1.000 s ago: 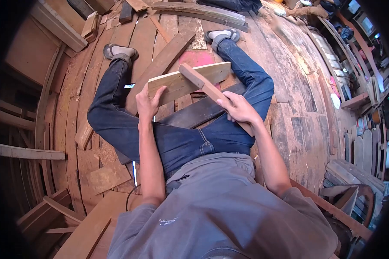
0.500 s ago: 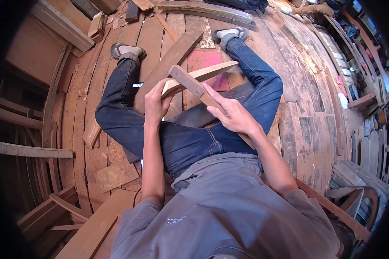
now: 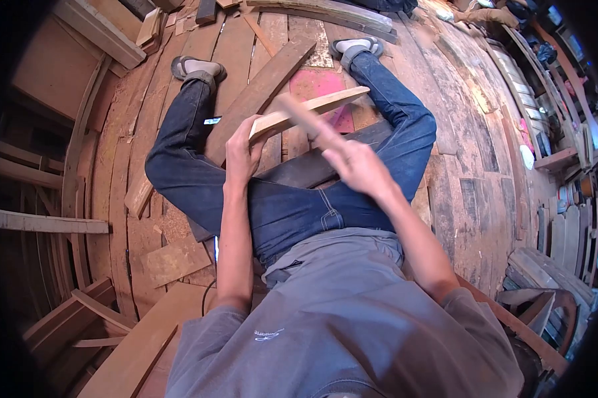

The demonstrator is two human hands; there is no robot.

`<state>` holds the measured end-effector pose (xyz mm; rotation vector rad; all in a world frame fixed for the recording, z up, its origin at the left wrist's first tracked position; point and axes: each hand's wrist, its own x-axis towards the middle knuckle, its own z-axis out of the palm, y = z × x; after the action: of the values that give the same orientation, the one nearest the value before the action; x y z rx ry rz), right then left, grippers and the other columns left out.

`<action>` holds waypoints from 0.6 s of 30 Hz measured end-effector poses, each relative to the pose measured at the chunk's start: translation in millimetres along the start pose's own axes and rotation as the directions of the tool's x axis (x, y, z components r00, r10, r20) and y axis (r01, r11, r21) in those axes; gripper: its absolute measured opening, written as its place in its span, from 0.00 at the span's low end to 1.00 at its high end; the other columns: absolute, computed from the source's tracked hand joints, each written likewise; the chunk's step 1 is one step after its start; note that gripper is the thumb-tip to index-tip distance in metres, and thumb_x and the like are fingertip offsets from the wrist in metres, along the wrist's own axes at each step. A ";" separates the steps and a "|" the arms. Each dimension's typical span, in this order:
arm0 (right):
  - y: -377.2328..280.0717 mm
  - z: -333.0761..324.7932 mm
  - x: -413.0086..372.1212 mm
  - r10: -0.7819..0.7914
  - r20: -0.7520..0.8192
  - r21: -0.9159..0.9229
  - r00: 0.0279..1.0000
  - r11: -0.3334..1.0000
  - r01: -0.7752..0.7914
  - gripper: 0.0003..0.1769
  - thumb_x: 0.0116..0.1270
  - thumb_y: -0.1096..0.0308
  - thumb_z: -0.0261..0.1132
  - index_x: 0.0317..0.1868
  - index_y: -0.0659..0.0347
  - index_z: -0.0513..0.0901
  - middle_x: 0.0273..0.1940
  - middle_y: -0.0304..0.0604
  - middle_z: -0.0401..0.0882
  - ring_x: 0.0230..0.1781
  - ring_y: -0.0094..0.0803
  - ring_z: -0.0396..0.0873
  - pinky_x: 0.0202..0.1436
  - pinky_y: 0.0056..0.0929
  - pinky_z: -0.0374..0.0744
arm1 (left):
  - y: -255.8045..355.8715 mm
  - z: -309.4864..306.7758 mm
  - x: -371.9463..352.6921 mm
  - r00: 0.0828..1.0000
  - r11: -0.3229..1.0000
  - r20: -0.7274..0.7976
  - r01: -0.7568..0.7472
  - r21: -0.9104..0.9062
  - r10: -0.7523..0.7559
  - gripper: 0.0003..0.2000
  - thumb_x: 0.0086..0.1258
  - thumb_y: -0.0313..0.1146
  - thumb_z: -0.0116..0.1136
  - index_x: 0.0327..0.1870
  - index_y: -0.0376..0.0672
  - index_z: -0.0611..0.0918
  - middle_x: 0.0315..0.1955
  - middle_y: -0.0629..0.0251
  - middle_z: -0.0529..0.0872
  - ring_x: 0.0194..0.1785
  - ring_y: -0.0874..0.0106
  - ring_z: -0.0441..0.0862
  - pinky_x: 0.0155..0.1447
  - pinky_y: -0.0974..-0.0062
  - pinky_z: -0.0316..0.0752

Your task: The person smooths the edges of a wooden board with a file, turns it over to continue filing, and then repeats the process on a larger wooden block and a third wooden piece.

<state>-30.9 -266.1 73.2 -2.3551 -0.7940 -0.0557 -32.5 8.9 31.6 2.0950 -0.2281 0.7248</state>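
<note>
Sawdust-strewn floorboards (image 3: 471,219) spread around the seated person's legs (image 3: 186,149). From my remote view, the left hand (image 3: 244,151) was closed on one end of a pale board (image 3: 335,99), raised between the knees; the right hand (image 3: 362,171) gripped a motion-blurred wooden bar (image 3: 300,118) across it, contact unclear. Working both together called for a steady left grip.
</note>
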 end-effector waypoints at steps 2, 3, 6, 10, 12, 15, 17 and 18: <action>35.5 -3.5 4.4 0.311 -0.010 -0.010 0.951 0.950 -0.311 0.31 0.77 0.60 0.60 0.78 0.43 0.67 0.41 0.66 0.86 0.44 0.61 0.86 0.48 0.56 0.83 | 1.5 5.5 -0.2 1.000 1.000 -0.014 0.009 -0.013 -0.009 0.16 0.67 0.25 0.68 0.55 0.36 0.82 0.43 0.46 0.88 0.48 0.49 0.88 0.52 0.62 0.81; 32.2 -3.2 4.6 0.313 -0.028 0.037 0.949 0.949 -0.312 0.31 0.77 0.61 0.61 0.78 0.44 0.67 0.41 0.66 0.86 0.45 0.62 0.86 0.50 0.53 0.82 | 3.0 6.6 1.1 1.000 1.000 -0.024 0.006 -0.011 -0.006 0.16 0.67 0.25 0.69 0.55 0.36 0.82 0.43 0.46 0.88 0.48 0.50 0.88 0.52 0.63 0.81; -7.0 12.2 7.2 0.171 -0.044 0.161 0.984 0.974 -0.162 0.34 0.76 0.64 0.62 0.80 0.48 0.63 0.42 0.67 0.85 0.47 0.62 0.85 0.52 0.50 0.81 | 3.3 12.5 -2.0 0.996 0.998 -0.068 0.061 -0.027 -0.063 0.16 0.67 0.26 0.69 0.54 0.36 0.82 0.43 0.47 0.89 0.48 0.51 0.89 0.51 0.63 0.82; -61.3 16.5 1.9 0.029 0.070 0.255 0.997 0.966 -0.046 0.28 0.76 0.63 0.62 0.75 0.51 0.72 0.49 0.67 0.84 0.53 0.59 0.85 0.55 0.50 0.82 | -9.4 9.8 -8.1 0.971 0.970 -0.044 0.230 -0.083 -0.234 0.16 0.66 0.26 0.70 0.54 0.35 0.82 0.44 0.47 0.89 0.49 0.51 0.89 0.51 0.63 0.81; -16.9 21.3 6.4 -0.098 -0.067 0.181 0.993 0.977 0.109 0.27 0.76 0.61 0.61 0.74 0.47 0.73 0.44 0.64 0.86 0.48 0.61 0.85 0.52 0.54 0.83 | -10.5 10.7 -5.7 0.994 0.998 -0.086 0.065 -0.001 -0.065 0.16 0.66 0.26 0.71 0.53 0.35 0.82 0.43 0.47 0.89 0.49 0.51 0.89 0.51 0.64 0.81; 19.7 8.9 9.1 0.235 -0.009 0.092 0.972 0.968 -0.233 0.28 0.76 0.61 0.61 0.75 0.46 0.71 0.42 0.64 0.86 0.46 0.61 0.86 0.50 0.56 0.84 | -3.7 11.0 -6.2 0.991 0.996 -0.100 0.086 0.016 -0.084 0.15 0.67 0.28 0.71 0.52 0.35 0.82 0.42 0.48 0.89 0.47 0.52 0.89 0.51 0.64 0.81; 19.9 7.2 12.9 0.213 -0.040 0.094 0.976 0.974 -0.209 0.31 0.76 0.61 0.60 0.77 0.48 0.67 0.40 0.66 0.86 0.45 0.62 0.86 0.49 0.56 0.85 | -2.1 15.4 -2.0 0.991 0.998 -0.128 0.053 0.024 -0.049 0.16 0.67 0.28 0.71 0.52 0.35 0.82 0.41 0.48 0.89 0.45 0.52 0.89 0.49 0.64 0.81; 7.7 17.4 9.6 0.173 -0.056 0.078 0.983 0.983 -0.169 0.32 0.75 0.62 0.60 0.78 0.50 0.65 0.39 0.67 0.85 0.44 0.63 0.85 0.49 0.57 0.84 | -1.3 17.5 -1.0 0.990 0.999 -0.138 0.042 0.015 -0.039 0.16 0.67 0.28 0.71 0.52 0.35 0.82 0.40 0.48 0.89 0.45 0.52 0.89 0.49 0.63 0.81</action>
<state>-21.5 -255.4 57.4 -2.3309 -0.5519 -0.0276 -25.6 -4.4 22.4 2.0511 -0.1025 0.8458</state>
